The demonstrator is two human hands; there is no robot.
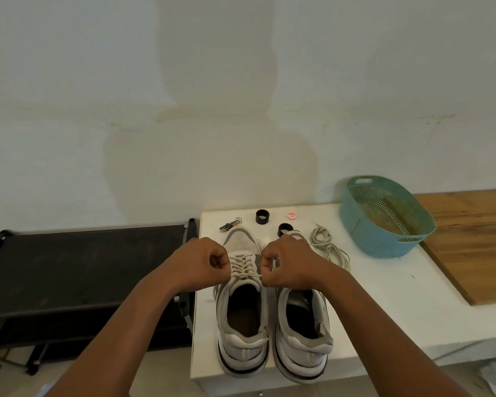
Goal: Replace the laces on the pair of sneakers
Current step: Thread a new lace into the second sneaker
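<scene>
Left hand [202,263]: fingers curled, pinching one end of the pale cord lace [244,267] at the left edge of the eyelets.
Right hand [287,262]: pinching the other end, at the same height.
Lace line: taut between the hands, crosswise to the shoe.
Laced grey-and-white sneaker [242,310]: lower centre of the frame, long axis away from the person, toe far.
Second grey-and-white sneaker [302,325]: just right, parallel; lacing hidden by the right hand.
Loose beige laces [327,245]: coiled on the white surface [384,296], nearer the right hand.
</scene>
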